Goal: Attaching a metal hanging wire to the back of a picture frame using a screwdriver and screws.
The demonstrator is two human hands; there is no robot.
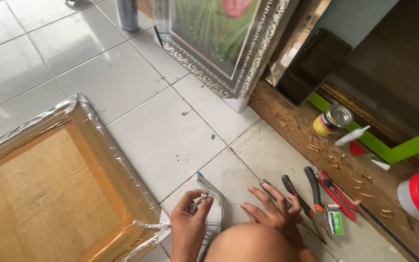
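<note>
Left hand: your left hand point(190, 218) is curled, its fingertips pinched on a small metal piece point(200, 198).
Metal piece: it sits at the tips of your thumb and fingers, just above the silvery packet point(213, 204) lying beside that hand.
Right hand: your right hand point(272, 211) lies flat on the floor tile point(170, 136), fingers spread and holding nothing.
Pliers: the pliers point(311, 189) lie just beyond your right fingertips.
Wrapped frame: the plastic-wrapped frame point(49, 184) lies to the left of your left hand.

Glossy white tiled floor point(161, 131), a matt wooden board point(40, 194) wrapped in shiny crinkled plastic film point(122, 160), an ornate silvery picture frame point(229, 73), rough wood plank point(297, 126) with shavings, and a small shiny metal piece point(201, 199) in the left hand point(190, 221).
</note>
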